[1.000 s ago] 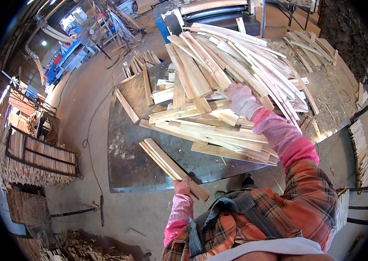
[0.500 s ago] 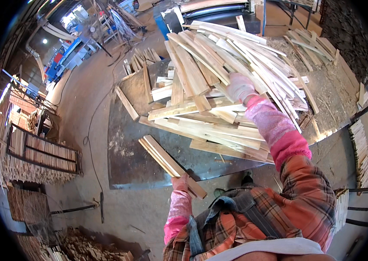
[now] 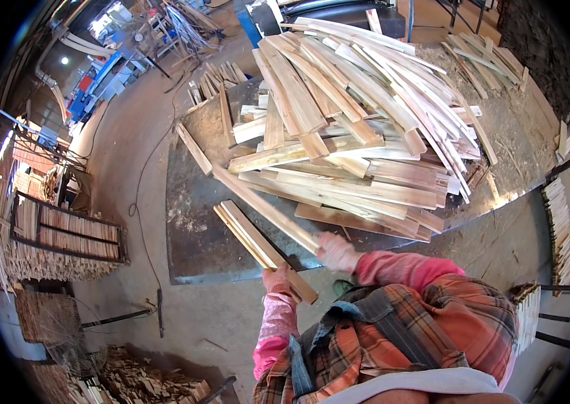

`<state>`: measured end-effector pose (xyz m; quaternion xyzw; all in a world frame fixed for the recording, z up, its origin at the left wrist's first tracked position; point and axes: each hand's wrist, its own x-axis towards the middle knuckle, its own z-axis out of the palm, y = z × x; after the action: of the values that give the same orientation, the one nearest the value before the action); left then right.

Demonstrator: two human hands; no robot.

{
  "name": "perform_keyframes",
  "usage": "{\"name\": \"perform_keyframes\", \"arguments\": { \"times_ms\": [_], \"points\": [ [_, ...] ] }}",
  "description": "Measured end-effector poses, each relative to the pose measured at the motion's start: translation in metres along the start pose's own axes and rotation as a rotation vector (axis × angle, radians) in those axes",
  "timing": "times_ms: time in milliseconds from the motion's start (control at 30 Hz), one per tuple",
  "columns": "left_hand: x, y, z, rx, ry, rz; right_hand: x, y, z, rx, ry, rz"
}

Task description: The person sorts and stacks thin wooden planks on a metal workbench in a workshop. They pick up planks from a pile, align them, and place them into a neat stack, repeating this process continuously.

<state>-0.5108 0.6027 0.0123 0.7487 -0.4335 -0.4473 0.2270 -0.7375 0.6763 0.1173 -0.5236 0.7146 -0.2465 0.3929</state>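
My left hand, gloved, is closed around the near end of a small bundle of wooden slats that slants over the table's front edge. To its right, my gloved right hand, a little blurred, grips the near end of one long wooden slat. That slat runs away to the far left, lying roughly alongside the bundle but apart from it. Beyond both hands, a large heap of loose slats spreads over the dark metal table. The fingers' undersides are hidden on both hands.
A short board lies at the table's left edge. Stacked slats in a metal rack stand on the left, above a scrap wood pile. A cable snakes over the floor. More slat stacks stand at the right.
My right hand has come back from the heap toward my body and left, now bringing a long slat with it. My left hand and its bundle have hardly moved.
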Motion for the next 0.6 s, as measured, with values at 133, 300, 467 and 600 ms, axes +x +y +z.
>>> {"name": "perform_keyframes", "arguments": {
  "times_ms": [133,300,467,600],
  "points": [
    [-0.037,0.045,0.020,0.109,0.041,0.154,0.000,0.009,0.050,-0.246,-0.373,-0.111],
    [-0.008,0.012,0.003,0.128,-0.122,0.137,0.041,-0.068,-0.061,-1.084,-0.117,-0.508],
    [-0.013,0.040,0.021,0.360,-0.068,0.000,0.131,-0.033,-0.265,-0.741,0.867,0.073],
    [-0.019,0.050,0.017,0.391,-0.078,-0.046,0.135,-0.046,-0.307,-0.792,0.510,0.164]
  ]
}}
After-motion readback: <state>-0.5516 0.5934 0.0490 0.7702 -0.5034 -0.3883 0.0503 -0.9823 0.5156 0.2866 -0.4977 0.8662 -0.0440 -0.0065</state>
